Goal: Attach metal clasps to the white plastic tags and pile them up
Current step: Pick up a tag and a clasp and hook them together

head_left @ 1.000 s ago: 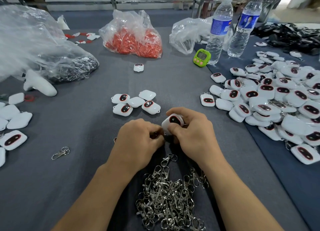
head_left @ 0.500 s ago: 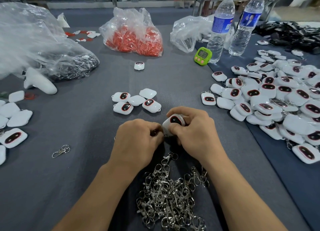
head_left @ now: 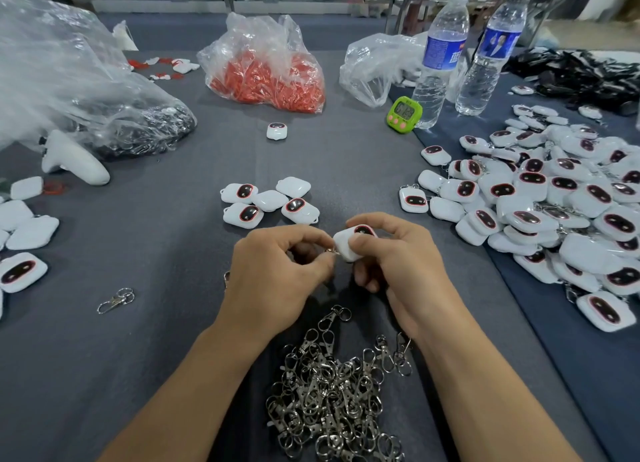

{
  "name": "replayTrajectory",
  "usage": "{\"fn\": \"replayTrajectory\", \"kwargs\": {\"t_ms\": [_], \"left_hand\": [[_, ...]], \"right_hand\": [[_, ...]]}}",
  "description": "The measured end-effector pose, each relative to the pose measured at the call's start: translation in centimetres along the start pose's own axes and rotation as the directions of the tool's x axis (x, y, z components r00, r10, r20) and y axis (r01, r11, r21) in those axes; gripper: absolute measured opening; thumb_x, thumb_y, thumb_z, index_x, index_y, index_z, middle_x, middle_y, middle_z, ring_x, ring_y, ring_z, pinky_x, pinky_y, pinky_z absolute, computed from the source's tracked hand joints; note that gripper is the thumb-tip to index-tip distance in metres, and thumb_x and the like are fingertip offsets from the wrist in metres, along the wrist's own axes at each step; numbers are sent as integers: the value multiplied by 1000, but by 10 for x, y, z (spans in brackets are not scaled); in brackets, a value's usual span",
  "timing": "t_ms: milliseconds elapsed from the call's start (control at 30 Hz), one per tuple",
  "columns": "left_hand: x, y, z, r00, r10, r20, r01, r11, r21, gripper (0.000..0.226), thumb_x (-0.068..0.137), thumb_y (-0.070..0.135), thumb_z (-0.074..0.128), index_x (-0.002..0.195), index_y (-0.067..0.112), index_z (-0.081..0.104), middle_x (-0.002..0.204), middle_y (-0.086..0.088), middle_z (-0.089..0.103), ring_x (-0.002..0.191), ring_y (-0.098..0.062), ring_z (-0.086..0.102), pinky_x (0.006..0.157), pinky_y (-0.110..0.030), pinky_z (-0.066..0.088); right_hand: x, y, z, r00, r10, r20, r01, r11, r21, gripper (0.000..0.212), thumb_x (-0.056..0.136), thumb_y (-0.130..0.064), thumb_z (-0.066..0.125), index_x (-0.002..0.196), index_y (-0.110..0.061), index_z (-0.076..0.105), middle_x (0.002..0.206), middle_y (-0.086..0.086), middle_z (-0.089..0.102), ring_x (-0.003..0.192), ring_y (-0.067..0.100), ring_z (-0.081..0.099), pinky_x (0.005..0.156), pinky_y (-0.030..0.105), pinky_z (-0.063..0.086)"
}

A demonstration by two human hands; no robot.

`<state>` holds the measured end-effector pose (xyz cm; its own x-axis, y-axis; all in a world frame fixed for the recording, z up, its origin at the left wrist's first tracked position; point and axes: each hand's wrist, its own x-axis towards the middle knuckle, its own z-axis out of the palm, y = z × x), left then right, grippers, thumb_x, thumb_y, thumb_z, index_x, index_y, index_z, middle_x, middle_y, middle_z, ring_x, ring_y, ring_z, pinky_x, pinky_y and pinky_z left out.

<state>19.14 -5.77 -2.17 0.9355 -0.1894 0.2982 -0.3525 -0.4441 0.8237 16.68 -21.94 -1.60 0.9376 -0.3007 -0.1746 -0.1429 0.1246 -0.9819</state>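
**White plastic tag (head_left: pixel 343 248) held just beyond the clasp heap (head_left: pixel 332 392)**

The right hand (head_left: pixel 405 271) grips the tag between its thumb and curled fingers, with the tag's dark oval face turned up. The left hand (head_left: pixel 277 278), fingers curled tight, pinches a metal clasp (head_left: pixel 330 252) against the tag's left corner. Only a sliver of that clasp shows. Farther beyond the heap lies a cluster of five tags (head_left: pixel 270 205). Beyond and to the right of the heap spreads the big pile of tags (head_left: pixel 554 212). A single loose clasp (head_left: pixel 116 300) lies well left of the heap.
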Motion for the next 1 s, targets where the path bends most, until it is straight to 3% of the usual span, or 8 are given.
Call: {"fn": "replayTrajectory", "kwargs": {"t_ms": [167, 333, 533, 667, 767, 833, 933, 1000], "left_hand": [[5, -1, 0, 996, -86, 37, 90, 985, -150, 14, 79, 23, 85, 79, 36, 79, 72, 12, 74, 65, -10, 66, 65, -26, 53], [4, 1, 1, 988, -97, 118, 123, 963, -239, 9, 82, 25, 83, 77, 30, 80, 69, 7, 74, 62, -3, 62, 61, -17, 49], [5, 5, 1, 984, -90, 156, 135, 942, -307, 12, 83, 21, 82, 74, 29, 80, 66, 3, 72, 62, -3, 59, 61, -20, 50], [2, 3, 0, 998, 40, 50, -39, 999, -29, 6, 78, 30, 83, 77, 29, 77, 65, 9, 68, 59, -8, 56, 58, -23, 44], [-3, 3, 2, 963, 269, -16, -248, 908, 336, 12, 77, 31, 74, 71, 20, 76, 64, 7, 65, 67, -14, 55, 65, -34, 44], [-5, 3, 4, 934, 353, -50, -298, 851, 432, 12, 77, 28, 73, 71, 17, 76, 65, 5, 66, 69, -19, 56, 66, -37, 45], [-5, 4, 4, 971, 204, -126, -178, 966, 188, 11, 76, 30, 78, 86, 30, 76, 70, 10, 67, 70, -6, 61, 67, -20, 47], [-2, 5, 3, 999, 37, -21, -38, 997, -74, 21, 79, 30, 80, 95, 42, 76, 72, 16, 72, 67, 2, 64, 64, -14, 50]], "right_hand": [[-1, -3, -3, 993, 58, 101, -78, 975, 206, 18, 88, 4, 61, 91, -9, 74, 69, 15, 67, 40, 17, 48, 39, 21, 33], [-4, -6, -3, 991, 77, 113, -102, 964, 245, 19, 90, 3, 59, 93, -8, 75, 70, 12, 68, 43, 16, 49, 39, 22, 33], [-5, -7, -1, 994, 24, 111, -51, 967, 248, 20, 89, 7, 59, 96, -7, 72, 67, 13, 66, 39, 17, 46, 37, 21, 33], [-4, -4, 3, 996, -72, 58, 64, 989, 130, 25, 83, 7, 64, 89, -15, 74, 64, 13, 63, 38, 17, 46, 36, 21, 32], [-8, -2, 9, 988, -147, 42, 144, 987, 76, 23, 81, 4, 66, 89, -16, 74, 64, 12, 62, 39, 18, 47, 36, 21, 33], [-9, -3, 11, 987, -153, 38, 150, 986, 75, 24, 85, 6, 65, 91, -15, 74, 63, 10, 62, 41, 16, 48, 36, 21, 35], [-8, -6, 10, 994, -103, 37, 95, 979, 180, 23, 89, 9, 61, 98, -9, 72, 61, 7, 62, 39, 15, 48, 36, 20, 34], [-7, -7, 9, 998, -53, 44, 39, 964, 265, 22, 91, 9, 59, 102, -6, 71, 64, 7, 64, 39, 15, 47, 37, 20, 33]]}}
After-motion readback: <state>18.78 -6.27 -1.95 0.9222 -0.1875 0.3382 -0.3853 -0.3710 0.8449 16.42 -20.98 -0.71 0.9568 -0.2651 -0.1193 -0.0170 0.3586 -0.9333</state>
